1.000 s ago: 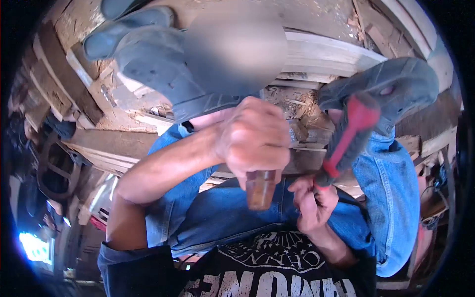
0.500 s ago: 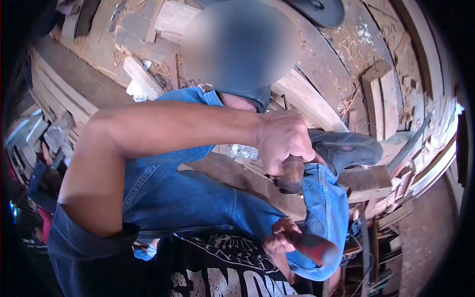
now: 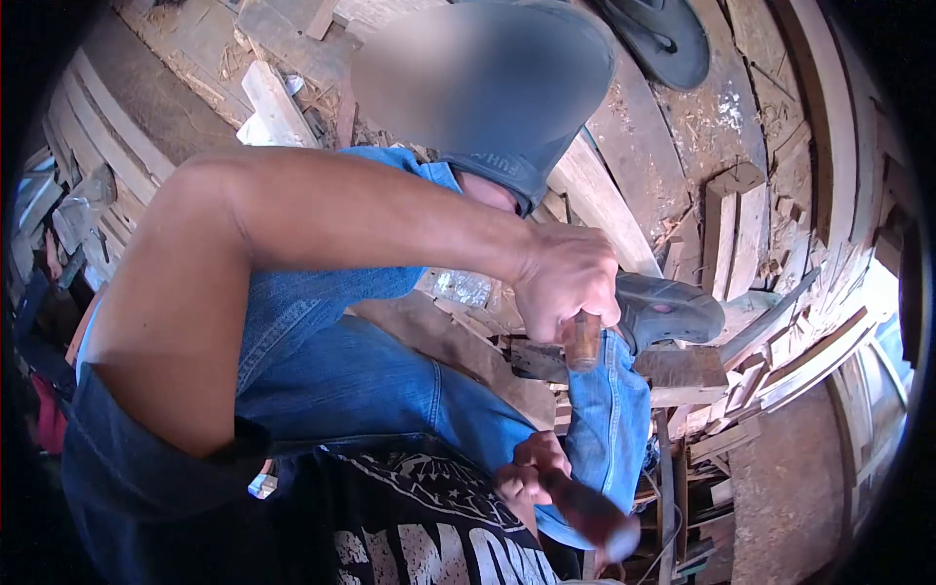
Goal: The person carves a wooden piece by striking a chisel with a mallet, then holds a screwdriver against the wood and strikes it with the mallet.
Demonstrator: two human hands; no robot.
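My left hand [image 3: 570, 283] reaches across from the left, its fist closed round a tool with a round brown wooden handle [image 3: 582, 346]. The butt of the handle sticks out of the fist; the tool's other end is hidden. Lower down, beside the black printed shirt [image 3: 419, 497], my right hand [image 3: 531, 468] grips a dark red club-shaped tool [image 3: 590, 512]. Its thick, pale rounded end is blurred. Legs in blue jeans [image 3: 361, 380] lie bent around both hands. A wood block [image 3: 682, 375] sits to the right of the wooden handle.
A dark shoe [image 3: 575, 88], partly blurred out, lies at the top, and another dark shoe [image 3: 673, 312] at the right. Beyond are a loose sandal [image 3: 673, 49], wood blocks [image 3: 736, 229], boards [image 3: 609, 200], shavings and a pile of offcuts [image 3: 702, 517] at lower right.
The view has shifted a little, and the surroundings on the right sit further left. My left elbow and forearm appear higher. My right hand and the red tool have moved slightly left and down.
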